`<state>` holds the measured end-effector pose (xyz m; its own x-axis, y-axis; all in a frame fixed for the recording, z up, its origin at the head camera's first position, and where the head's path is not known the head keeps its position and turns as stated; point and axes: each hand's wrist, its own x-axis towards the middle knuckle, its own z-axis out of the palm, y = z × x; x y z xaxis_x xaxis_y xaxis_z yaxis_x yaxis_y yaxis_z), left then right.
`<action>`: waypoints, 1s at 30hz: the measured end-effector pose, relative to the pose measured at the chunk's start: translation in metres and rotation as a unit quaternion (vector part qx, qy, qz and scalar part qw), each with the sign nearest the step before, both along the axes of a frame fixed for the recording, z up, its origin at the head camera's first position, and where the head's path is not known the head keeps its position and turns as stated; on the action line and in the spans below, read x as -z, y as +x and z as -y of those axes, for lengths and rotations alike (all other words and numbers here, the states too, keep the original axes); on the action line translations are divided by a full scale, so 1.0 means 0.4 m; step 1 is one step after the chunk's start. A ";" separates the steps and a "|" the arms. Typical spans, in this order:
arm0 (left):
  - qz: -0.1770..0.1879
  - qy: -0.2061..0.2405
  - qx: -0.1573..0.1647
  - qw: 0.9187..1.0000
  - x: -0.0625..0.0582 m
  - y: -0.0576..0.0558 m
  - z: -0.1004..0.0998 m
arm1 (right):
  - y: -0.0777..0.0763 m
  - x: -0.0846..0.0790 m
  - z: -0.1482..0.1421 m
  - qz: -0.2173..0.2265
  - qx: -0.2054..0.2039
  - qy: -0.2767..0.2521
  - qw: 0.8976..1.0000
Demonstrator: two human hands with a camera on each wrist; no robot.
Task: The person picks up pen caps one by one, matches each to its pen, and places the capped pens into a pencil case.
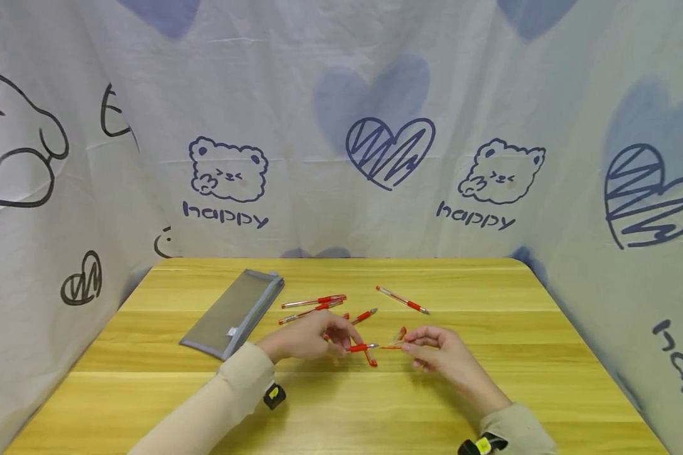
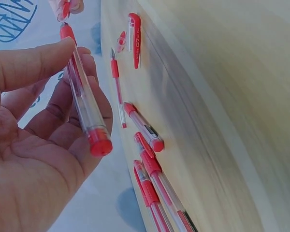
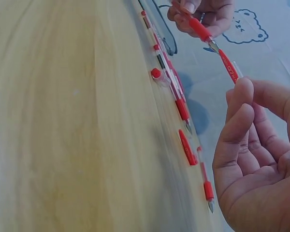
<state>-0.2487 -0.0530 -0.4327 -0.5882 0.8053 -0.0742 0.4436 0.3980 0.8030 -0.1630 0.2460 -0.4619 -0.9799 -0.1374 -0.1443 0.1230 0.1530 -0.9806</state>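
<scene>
My left hand [image 1: 313, 335] grips a clear-barrelled red gel pen [image 2: 84, 94] between thumb and fingers, its bare metal tip pointing right. Facing it, my right hand [image 1: 441, 351] pinches a red pen cap [image 3: 228, 65] between thumb and fingertip. The pen's tip is right at the cap's opening in the right wrist view. Behind the held cap, another loose red cap [image 1: 403, 333] lies on the table. An uncapped red pen [image 1: 364, 316] lies just beyond my left hand, and the red end of a further pen [image 1: 371, 358] shows below it.
Two capped red pens [image 1: 314, 301] lie side by side left of centre. Farther back rests an uncapped red pen [image 1: 403, 299]. A grey mesh zip pouch [image 1: 227, 313] lies at the left of the wooden table [image 1: 489, 291]. Printed cloth [image 1: 319, 240] hangs behind.
</scene>
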 end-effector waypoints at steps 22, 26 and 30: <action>0.001 0.010 0.016 1.000 0.001 -0.001 -0.018 | -0.002 0.003 0.036 -0.005 -0.009 0.016 1.000; 0.005 0.013 0.018 1.000 0.003 -0.003 -0.019 | -0.003 0.003 0.041 -0.002 -0.011 0.017 1.000; 0.011 0.010 0.016 1.000 0.003 -0.003 -0.021 | -0.003 0.002 0.045 0.000 -0.017 0.019 1.000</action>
<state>-0.2498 -0.0444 -0.4340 -0.5598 0.8257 -0.0698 0.4383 0.3665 0.8207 -0.1643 0.2278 -0.4627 -0.9749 -0.1656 -0.1491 0.1161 0.1937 -0.9742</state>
